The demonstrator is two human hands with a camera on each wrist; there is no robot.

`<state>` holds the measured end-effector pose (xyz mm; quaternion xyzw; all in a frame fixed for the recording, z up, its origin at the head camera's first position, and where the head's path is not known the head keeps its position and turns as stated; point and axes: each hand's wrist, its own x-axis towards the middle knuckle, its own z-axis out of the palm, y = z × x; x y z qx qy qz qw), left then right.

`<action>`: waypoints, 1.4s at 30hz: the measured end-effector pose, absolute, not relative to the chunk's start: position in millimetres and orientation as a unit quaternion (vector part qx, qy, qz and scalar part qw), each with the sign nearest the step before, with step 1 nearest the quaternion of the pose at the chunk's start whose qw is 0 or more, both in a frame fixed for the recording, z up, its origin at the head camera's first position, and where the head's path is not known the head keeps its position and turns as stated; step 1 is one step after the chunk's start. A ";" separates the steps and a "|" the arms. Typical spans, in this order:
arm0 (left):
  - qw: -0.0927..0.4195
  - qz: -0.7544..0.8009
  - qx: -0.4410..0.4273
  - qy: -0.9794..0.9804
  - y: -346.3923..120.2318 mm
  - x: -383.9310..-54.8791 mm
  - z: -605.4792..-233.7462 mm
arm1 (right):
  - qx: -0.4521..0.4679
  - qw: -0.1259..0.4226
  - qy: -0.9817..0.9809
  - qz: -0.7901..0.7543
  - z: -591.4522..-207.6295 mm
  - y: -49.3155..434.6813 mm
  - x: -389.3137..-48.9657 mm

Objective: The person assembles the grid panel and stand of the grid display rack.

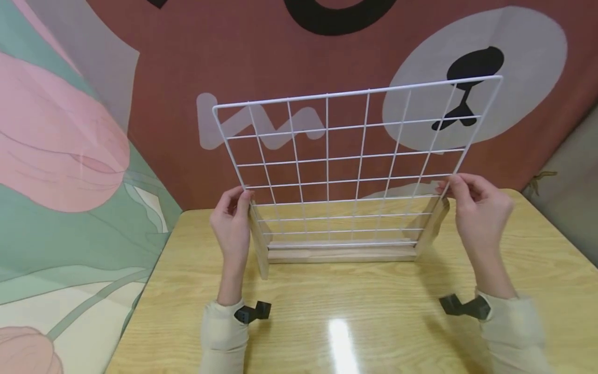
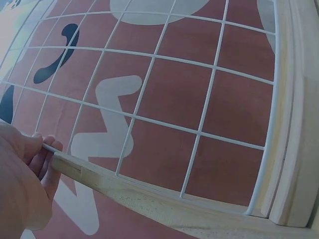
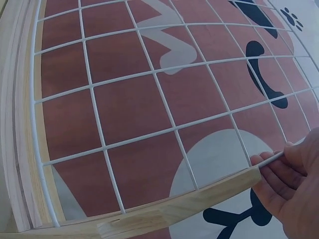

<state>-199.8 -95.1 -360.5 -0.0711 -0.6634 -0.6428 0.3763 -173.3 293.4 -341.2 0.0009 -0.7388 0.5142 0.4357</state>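
Note:
A white wire grid panel (image 1: 328,129) stands tilted back in a pale wooden frame (image 1: 343,254) on the table. Its lower edge sits along the frame's bottom bar, between two side pieces. My left hand (image 1: 232,215) pinches the panel's left edge wire, right by the top of the left wooden side piece (image 2: 124,191). On the other side my right hand (image 1: 481,213) pinches the right edge wire near the top of the right side piece (image 3: 184,211). Both wrist views show the lower squares of the grid reaching down to the wood.
The wood-grain table (image 1: 374,311) carries the frame near its back edge. Behind hangs a reddish-brown cloth (image 1: 177,145) with a cartoon animal print. A floral cloth (image 1: 70,249) covers the left side, and a grey surface (image 1: 567,187) lies at the right.

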 end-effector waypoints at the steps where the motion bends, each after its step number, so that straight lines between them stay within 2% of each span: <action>1: 0.376 -0.643 -0.072 -0.664 -95.0 -199.3 -360.1 | 0.000 0.435 -0.738 0.516 -340.8 293.5 -172.2; 42: 0.368 -0.651 -0.052 -0.662 -84.8 -193.1 -351.7 | 0.001 0.427 -0.737 0.524 -338.3 300.9 -162.5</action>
